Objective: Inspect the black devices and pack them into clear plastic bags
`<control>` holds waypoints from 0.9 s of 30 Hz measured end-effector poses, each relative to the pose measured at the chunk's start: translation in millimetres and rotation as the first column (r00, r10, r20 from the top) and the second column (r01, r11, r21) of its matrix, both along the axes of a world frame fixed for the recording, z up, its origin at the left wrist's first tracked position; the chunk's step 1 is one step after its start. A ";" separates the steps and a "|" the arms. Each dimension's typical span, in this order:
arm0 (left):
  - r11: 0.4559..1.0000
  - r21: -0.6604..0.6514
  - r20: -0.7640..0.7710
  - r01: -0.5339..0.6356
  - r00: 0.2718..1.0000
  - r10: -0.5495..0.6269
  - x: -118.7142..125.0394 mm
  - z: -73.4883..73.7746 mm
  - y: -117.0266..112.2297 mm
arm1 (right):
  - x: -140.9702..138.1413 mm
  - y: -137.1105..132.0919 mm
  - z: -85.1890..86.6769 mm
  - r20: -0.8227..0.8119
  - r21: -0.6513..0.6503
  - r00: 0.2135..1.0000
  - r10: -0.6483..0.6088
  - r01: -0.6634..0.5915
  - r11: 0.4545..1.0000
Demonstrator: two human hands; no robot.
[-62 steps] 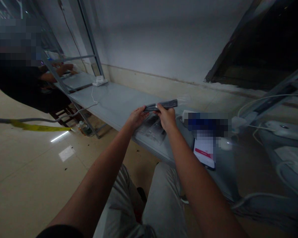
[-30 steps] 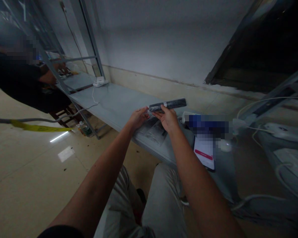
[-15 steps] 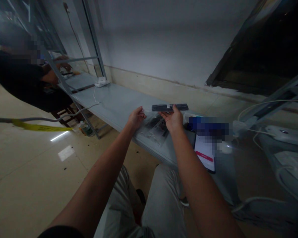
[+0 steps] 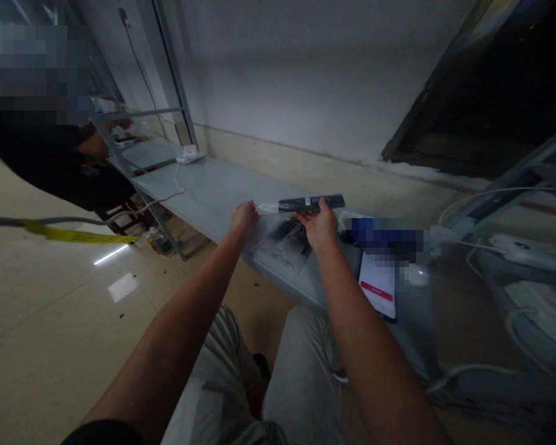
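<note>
My right hand [image 4: 320, 227] grips a long, flat black bar [image 4: 291, 205] with a small white label, its thumb on top and its fingers below. I cannot make out exactly what the bar is. A clear plastic sleeve [image 4: 267, 207] stretches from the bar's left end to my left hand [image 4: 244, 220], whose fingers are pinched on the sleeve's end. Below both hands, clear plastic packets [image 4: 291, 250] with dark contents lie on the grey table [image 4: 222, 185].
A phone [image 4: 377, 285] with a lit screen lies right of my forearm, near a blurred blue item [image 4: 384, 238]. White power strips [image 4: 528, 253] and cables are farther right. A co-worker [image 4: 41, 154] sits at the left beyond a metal frame [image 4: 120, 148]. A bottle [image 4: 161, 241] stands on the floor.
My left hand has moved left and slightly down, and the clear sleeve now shows stretched out from the bar. The bar has shifted slightly left and tilted, its left end lower.
</note>
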State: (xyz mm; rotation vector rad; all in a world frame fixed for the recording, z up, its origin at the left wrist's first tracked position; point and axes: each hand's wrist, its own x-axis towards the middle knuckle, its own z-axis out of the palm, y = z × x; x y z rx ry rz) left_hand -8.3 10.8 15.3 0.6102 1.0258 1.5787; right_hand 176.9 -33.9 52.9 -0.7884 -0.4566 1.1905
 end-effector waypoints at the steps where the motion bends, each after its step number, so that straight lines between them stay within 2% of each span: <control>1: 0.997 0.024 -0.127 -0.069 0.989 0.072 -3.1 4.4 0.0 | 0.0 -0.3 0.4 0.007 -0.001 1.000 -0.001 0.001 1.000; 3: 0.971 0.180 -0.399 -0.160 0.890 0.220 -7.2 18.1 -2.2 | -0.6 -1.2 0.7 0.034 0.001 0.999 0.017 -0.017 1.000; 4: 0.951 0.290 -0.514 -0.108 0.820 0.250 -7.3 27.1 -4.7 | -1.3 -1.8 0.7 0.050 0.011 0.998 0.041 -0.042 0.999; 5: 0.926 0.377 -0.616 -0.001 0.747 0.252 -5.9 37.1 -8.3 | -2.1 -2.6 0.7 0.064 0.027 0.995 0.076 -0.077 0.997; 6: 0.894 0.419 -0.712 0.160 0.668 0.214 -3.0 47.4 -12.7 | -3.2 -3.4 0.6 0.076 0.045 0.990 0.120 -0.123 0.991; 8: 0.805 0.355 -0.880 0.475 0.460 0.117 6.2 67.1 -23.3 | -5.3 -5.2 0.8 0.087 0.081 0.973 0.213 -0.220 0.972; 9: 0.768 0.281 -0.934 0.576 0.346 0.083 11.5 75.4 -28.6 | -6.3 -6.1 1.0 0.087 0.091 0.963 0.253 -0.261 0.961; 11: 0.734 0.130 -0.987 0.667 0.157 0.032 20.6 87.1 -37.5 | -7.9 -7.8 1.7 0.080 0.106 0.947 0.311 -0.319 0.942; 12: 0.728 0.078 -0.996 0.681 0.086 0.026 23.4 90.5 -40.5 | -8.4 -8.5 1.9 0.080 0.114 0.940 0.331 -0.339 0.934; 14: 0.734 0.038 -0.999 0.679 0.000 0.052 24.5 92.8 -43.0 | -9.1 -9.6 2.0 0.105 0.121 0.923 0.370 -0.381 0.916; 16: 0.755 0.033 -0.994 0.655 -0.056 0.092 19.8 90.9 -41.7 | -9.0 -9.8 1.0 0.165 0.114 0.914 0.372 -0.392 0.913; 18: 0.804 0.018 -0.986 0.595 -0.120 0.111 11.9 86.7 -38.4 | -7.3 -8.7 -0.8 0.246 0.100 0.935 0.255 -0.286 0.953; 20: 0.873 -0.009 -0.975 0.489 -0.197 0.101 4.2 81.1 -35.3 | -4.0 -6.4 -3.0 0.315 0.098 0.948 0.054 -0.089 0.991; 22: 0.926 -0.045 -0.960 0.374 -0.272 0.063 -0.6 74.4 -33.7 | 0.2 -3.7 -5.0 0.343 0.087 0.934 -0.102 0.077 0.993; 24: 0.955 -0.082 -0.947 0.285 -0.320 0.014 -1.6 66.4 -33.5 | 3.8 -2.0 -6.6 0.336 0.062 0.927 -0.163 0.151 0.987; 27: 0.969 -0.134 -0.938 0.209 -0.343 -0.056 1.3 53.1 -33.4 | 6.5 -2.0 -8.1 0.318 0.032 0.930 -0.186 0.186 0.982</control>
